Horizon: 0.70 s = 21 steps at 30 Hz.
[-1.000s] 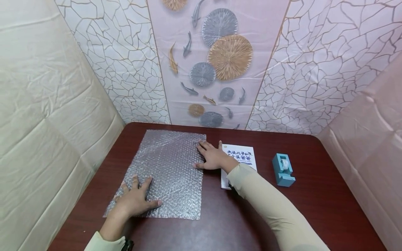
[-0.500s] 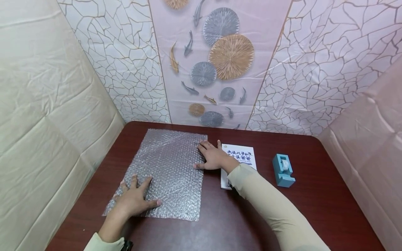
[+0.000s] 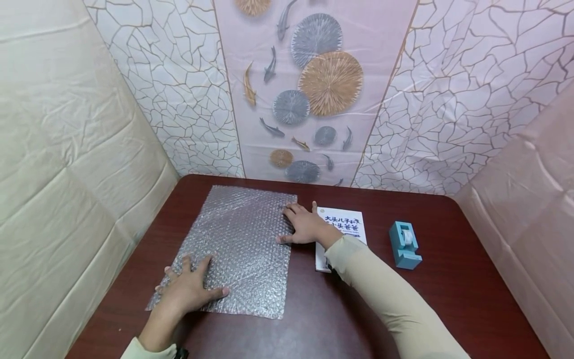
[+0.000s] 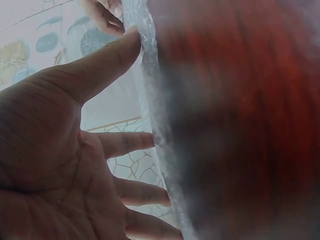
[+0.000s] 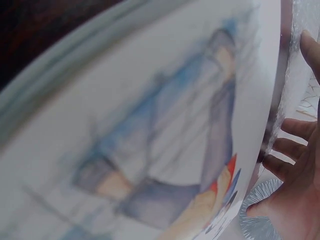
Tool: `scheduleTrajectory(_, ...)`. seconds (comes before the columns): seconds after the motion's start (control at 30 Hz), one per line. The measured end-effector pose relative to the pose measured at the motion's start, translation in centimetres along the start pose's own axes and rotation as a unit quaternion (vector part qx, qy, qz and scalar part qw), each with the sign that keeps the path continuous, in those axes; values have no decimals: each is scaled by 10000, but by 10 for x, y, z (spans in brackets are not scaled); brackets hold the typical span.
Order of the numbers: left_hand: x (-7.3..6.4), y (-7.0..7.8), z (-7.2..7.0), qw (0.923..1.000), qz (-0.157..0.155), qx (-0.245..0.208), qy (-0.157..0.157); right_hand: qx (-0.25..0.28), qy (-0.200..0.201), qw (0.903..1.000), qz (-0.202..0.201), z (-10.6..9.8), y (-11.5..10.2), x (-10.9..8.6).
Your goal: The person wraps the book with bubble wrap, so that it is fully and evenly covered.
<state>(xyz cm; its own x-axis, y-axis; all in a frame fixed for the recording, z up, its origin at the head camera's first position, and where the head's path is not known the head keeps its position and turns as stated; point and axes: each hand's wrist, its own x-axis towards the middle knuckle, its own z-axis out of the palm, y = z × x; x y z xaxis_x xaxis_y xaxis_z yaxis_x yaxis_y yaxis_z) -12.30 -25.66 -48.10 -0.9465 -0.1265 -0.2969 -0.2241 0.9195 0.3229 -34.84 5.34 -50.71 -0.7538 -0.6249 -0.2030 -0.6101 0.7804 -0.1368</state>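
In the head view, the left hand (image 3: 186, 289), splayed wide, rests on a pimpled, glossy sheet of bubble wrap (image 3: 242, 249) on the smooth table (image 3: 323, 309); the right hand (image 3: 307, 227), also spread, touches its right edge, its wrist above a flat white book (image 3: 349, 227), left of a blocky blue tape dispenser (image 3: 404, 245). In the left wrist view, the wrap's edge looks crinkled and translucent. In the right wrist view, the book's drawing is probably figures, too blurred to be sure

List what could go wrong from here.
The wrap could slide or pucker, since the left hand and right hand only rest on it with spread fingers.

Its far left corner might lift, as neither hand is there.

The book could get nudged, because the right sleeve crosses over it.
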Motion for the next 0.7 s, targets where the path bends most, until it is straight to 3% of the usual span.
scheduleTrajectory(0.7, -3, -7, -6, 9999, -77, 51, -48, -154, 221, 9996, -16, -1, -4, -6)
